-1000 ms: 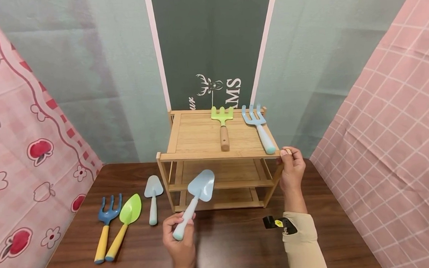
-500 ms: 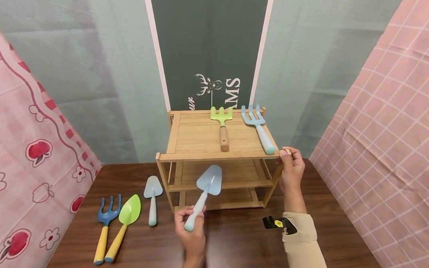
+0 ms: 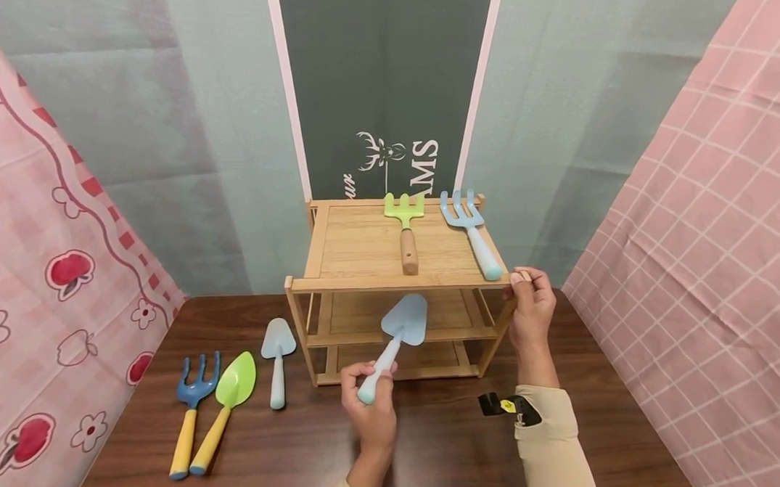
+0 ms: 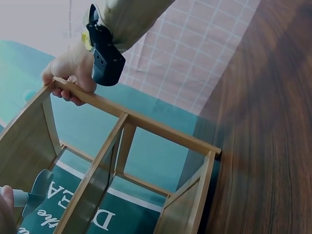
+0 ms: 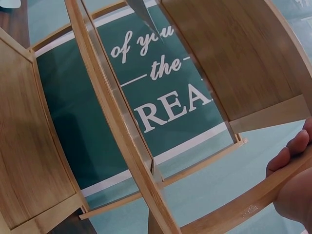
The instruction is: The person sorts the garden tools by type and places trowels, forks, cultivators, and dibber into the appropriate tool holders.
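Head cam: L hand [image 3: 373,411] grips lt-blue trowel [image 3: 390,354] by handle, blade [image 3: 406,319] before mid tier [image 3: 354,319] of wood rack [image 3: 365,282]; R hand [image 3: 531,306] clasps rack's top R front corner. Top tier [image 3: 357,245] holds green fork [image 3: 407,237] & blue fork [image 3: 473,241].

L-wrist cam: blade at upper bay's mouth; can't tell if inside.

R-wrist cam: R fingers [image 5: 297,145] curl round post [image 5: 246,208].

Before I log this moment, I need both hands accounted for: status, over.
Left hand gripping light-blue trowel, pointed toward wooden rack. Right hand holding rack's top right corner. Nothing seen blocking the trowel.
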Demonstrator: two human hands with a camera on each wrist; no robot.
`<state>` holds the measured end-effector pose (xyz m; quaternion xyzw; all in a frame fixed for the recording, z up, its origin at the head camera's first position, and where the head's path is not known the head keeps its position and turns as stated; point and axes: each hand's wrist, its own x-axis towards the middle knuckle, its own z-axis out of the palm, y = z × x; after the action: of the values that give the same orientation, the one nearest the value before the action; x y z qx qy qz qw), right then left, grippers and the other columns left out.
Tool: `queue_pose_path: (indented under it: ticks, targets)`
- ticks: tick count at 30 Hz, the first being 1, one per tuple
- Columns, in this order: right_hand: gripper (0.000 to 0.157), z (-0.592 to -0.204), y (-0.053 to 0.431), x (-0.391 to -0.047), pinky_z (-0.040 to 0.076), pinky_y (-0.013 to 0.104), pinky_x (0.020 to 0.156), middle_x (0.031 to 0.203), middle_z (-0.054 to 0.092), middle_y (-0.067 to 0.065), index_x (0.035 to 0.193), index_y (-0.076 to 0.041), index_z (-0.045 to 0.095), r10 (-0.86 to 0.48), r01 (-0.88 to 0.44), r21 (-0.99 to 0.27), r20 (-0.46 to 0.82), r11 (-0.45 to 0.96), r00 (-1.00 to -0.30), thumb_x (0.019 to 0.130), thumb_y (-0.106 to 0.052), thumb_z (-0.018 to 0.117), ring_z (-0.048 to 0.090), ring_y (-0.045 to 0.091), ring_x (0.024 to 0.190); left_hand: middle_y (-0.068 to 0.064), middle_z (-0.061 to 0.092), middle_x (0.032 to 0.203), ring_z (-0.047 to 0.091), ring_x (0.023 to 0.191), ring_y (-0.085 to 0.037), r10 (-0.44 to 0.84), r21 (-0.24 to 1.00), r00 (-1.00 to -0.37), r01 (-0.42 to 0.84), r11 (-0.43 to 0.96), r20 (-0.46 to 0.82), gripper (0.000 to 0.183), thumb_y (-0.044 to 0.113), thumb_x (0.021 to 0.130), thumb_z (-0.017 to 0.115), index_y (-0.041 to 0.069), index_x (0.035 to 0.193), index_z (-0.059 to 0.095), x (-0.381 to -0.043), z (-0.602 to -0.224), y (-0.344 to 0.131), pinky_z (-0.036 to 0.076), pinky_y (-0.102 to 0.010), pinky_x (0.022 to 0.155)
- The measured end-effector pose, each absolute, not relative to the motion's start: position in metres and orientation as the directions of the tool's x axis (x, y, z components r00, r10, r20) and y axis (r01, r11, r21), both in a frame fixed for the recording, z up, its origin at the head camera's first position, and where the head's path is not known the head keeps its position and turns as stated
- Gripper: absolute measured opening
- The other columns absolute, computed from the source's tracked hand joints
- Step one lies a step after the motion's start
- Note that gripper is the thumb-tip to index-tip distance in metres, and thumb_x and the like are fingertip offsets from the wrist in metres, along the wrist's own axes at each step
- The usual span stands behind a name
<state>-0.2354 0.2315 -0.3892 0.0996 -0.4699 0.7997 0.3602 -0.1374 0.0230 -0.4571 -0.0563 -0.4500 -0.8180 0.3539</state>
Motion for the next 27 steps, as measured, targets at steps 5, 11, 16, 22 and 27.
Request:
queue_pose_path:
  ticks: [5,11,16,22,27]
  targets:
    - [0.011,-0.390,0.232,-0.236,0.044,0.022,0.056,0.077,0.055,0.006,0.088,0.000,0.058,0.490,-0.668,-0.693,0.498,-0.270,-0.715,0.087,0.009,0.051,0.053,0.013,0.059,-0.029,0.047,0.092,0.063,0.076,-0.029,-0.540,0.708,-0.741,0.624,-0.333,0.400,0.020,-0.024,0.071,0.053,-0.015,0.085,0.041,-0.143,-0.455,0.028,0.053,-0.039,0.067]
    - [0.009,-0.390,0.233,-0.235,0.045,0.022,0.055,0.072,0.055,0.007,0.088,0.002,0.058,0.483,-0.673,-0.680,0.503,-0.292,-0.717,0.086,0.009,0.053,0.054,0.014,0.059,-0.031,0.052,0.091,0.061,0.078,-0.023,-0.568,0.738,-0.725,0.615,-0.278,0.390,0.022,-0.025,0.068,0.058,-0.014,0.082,0.046,-0.151,-0.454,0.036,0.054,-0.030,0.062]
    - [0.007,-0.390,0.234,-0.234,0.045,0.022,0.055,0.072,0.055,0.006,0.089,0.001,0.059,0.468,-0.673,-0.681,0.512,-0.290,-0.720,0.086,0.006,0.054,0.055,0.015,0.060,-0.031,0.052,0.090,0.059,0.079,-0.022,-0.569,0.766,-0.730,0.592,-0.250,0.378,0.022,-0.025,0.067,0.059,-0.014,0.081,0.046,-0.153,-0.444,0.042,0.052,-0.024,0.062]
    - [0.007,-0.390,0.234,-0.236,0.044,0.022,0.054,0.071,0.055,0.007,0.089,0.000,0.059,0.461,-0.669,-0.685,0.513,-0.288,-0.724,0.086,0.005,0.056,0.054,0.015,0.060,-0.029,0.051,0.089,0.056,0.083,-0.026,-0.559,0.817,-0.759,0.529,-0.230,0.334,0.021,-0.021,0.069,0.060,-0.013,0.080,0.043,-0.150,-0.428,0.051,0.048,-0.022,0.068]
    - [0.007,-0.390,0.234,-0.236,0.044,0.022,0.054,0.071,0.055,0.007,0.089,-0.001,0.059,0.463,-0.666,-0.688,0.509,-0.287,-0.726,0.086,0.005,0.056,0.053,0.015,0.060,-0.030,0.049,0.089,0.055,0.077,-0.025,-0.536,0.820,-0.785,0.507,-0.267,0.310,0.021,-0.021,0.071,0.058,-0.013,0.081,0.041,-0.153,-0.427,0.059,0.048,-0.021,0.062]
